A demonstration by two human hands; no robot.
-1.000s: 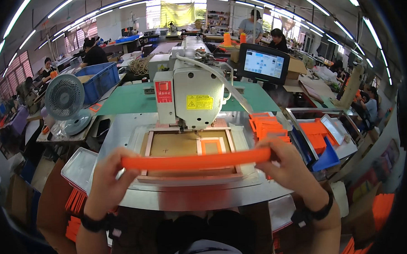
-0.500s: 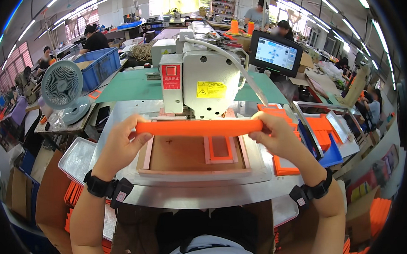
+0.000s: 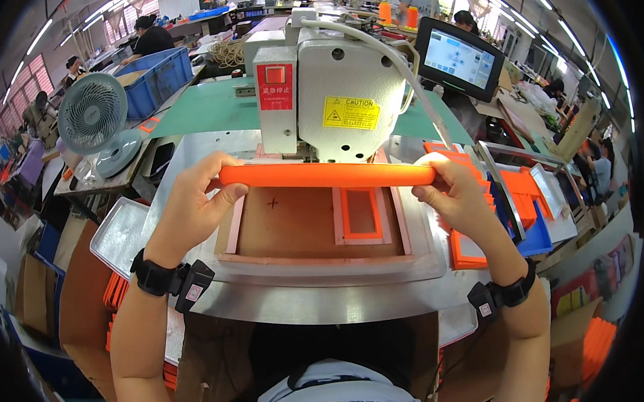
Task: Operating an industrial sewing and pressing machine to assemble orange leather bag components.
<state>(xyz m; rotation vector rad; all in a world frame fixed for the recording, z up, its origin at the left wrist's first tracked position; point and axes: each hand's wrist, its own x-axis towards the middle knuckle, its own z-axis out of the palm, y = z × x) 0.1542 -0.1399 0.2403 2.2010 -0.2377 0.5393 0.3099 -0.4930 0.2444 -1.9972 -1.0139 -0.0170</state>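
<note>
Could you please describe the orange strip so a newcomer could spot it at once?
Find the big pale machine in the middle. Just below its head in the picture, the left hand and right hand grip the orange strip by its ends. Unlike the flat orange frame lower down, it shows no opening and is held in both hands.

Smooth, softly glossy orange strip between the fingers, whether cloth or plastic unclear, matt brown board below them, dull-sheened metal tabletop bodyward of them, painted, faintly glossy machine head beyond, shiny metal tray leftward, matt green sheet past the left fingertips.
</note>
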